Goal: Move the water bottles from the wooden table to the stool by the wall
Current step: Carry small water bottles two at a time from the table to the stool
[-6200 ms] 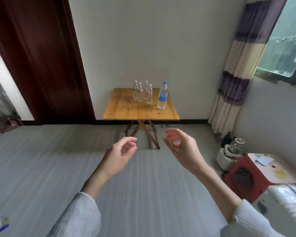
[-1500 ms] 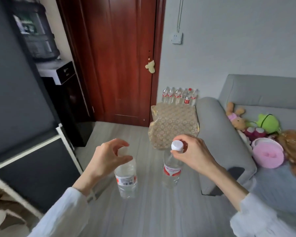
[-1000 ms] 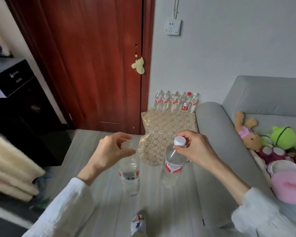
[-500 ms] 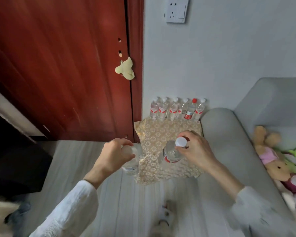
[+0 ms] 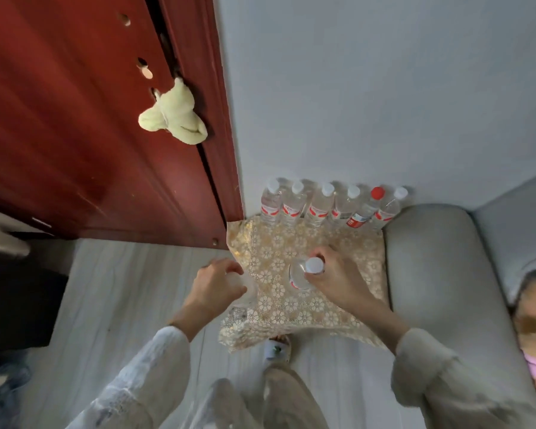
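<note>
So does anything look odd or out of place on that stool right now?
Only small things. In the row of bottles against the wall, one has a red cap while the others are white. The cloth hangs unevenly off the front. No spills or tipped bottles show.

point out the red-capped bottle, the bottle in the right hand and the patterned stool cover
red-capped bottle [image 5: 377, 193]: head view, its cap
bottle in right hand [image 5: 313, 265]: head view, white cap
patterned stool cover [image 5: 350, 243]: head view, bare cloth
</note>
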Available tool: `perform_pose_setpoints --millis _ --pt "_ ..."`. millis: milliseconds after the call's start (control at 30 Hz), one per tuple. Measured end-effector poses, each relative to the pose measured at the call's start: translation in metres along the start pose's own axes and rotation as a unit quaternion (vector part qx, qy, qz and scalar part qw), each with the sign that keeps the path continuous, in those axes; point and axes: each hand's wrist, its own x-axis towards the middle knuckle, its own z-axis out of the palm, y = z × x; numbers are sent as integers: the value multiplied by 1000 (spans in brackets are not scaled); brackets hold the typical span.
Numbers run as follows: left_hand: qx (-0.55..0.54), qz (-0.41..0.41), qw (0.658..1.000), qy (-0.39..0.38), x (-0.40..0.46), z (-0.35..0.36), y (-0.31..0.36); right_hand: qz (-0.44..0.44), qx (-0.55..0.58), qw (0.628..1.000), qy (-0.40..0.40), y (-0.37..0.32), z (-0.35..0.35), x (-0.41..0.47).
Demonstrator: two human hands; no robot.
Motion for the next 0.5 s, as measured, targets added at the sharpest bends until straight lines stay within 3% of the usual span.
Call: perform_pose_setpoints --millis 233,500 --pt "8 21 1000 -17 122 33 26 65 59 996 -6 24 22 101" --pt "40 31 999 -15 208 58 27 56 7 998 8 44 49 171"
